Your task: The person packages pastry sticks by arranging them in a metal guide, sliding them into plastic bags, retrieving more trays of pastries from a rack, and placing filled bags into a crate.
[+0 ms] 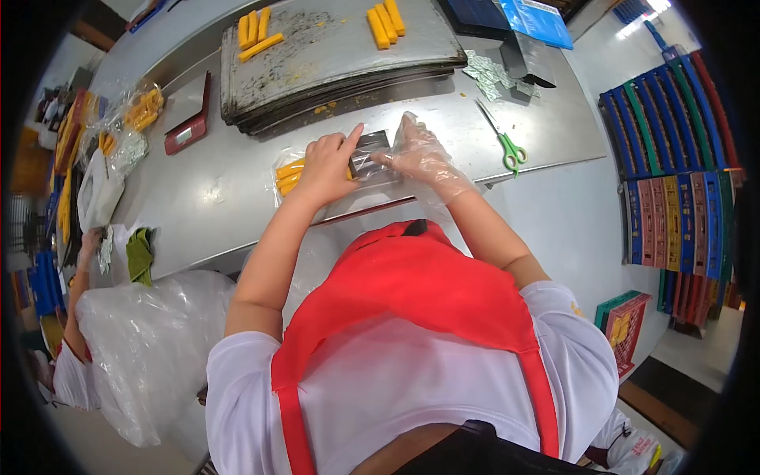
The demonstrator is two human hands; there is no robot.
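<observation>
A: With the clock face centred on the dark block, where are the person's hands?

B: The bare left hand is at 9 o'clock, lying over a clear bag. Yellow sticks show inside, beyond its outer side. Whether the fingers clamp on the bag or merely press it, one cannot tell.

A: And the other?

B: The right hand, in a thin clear glove, is at 3 o'clock. Its thumb reaches the plastic by the block, with thumb and fingertips apart. Whether the block is inside the bag or under it is unclear.

A: What could go wrong?

B: The loose glove might snag in the similar film, so a pull could drag the bag crooked. Heavy pressure from the left palm could snap or crush the sticks. The bag also lies near the 6 o'clock edge of the smooth metal table; a sharp tug might slide it off.

A: Anything nearby?

B: The tray stack at 12 o'clock, carrying loose sticks; a knock could roll them. The green-handled scissors, at 3 o'clock beyond the glove, could nick it if an elbow or wrist swung outward.
</observation>
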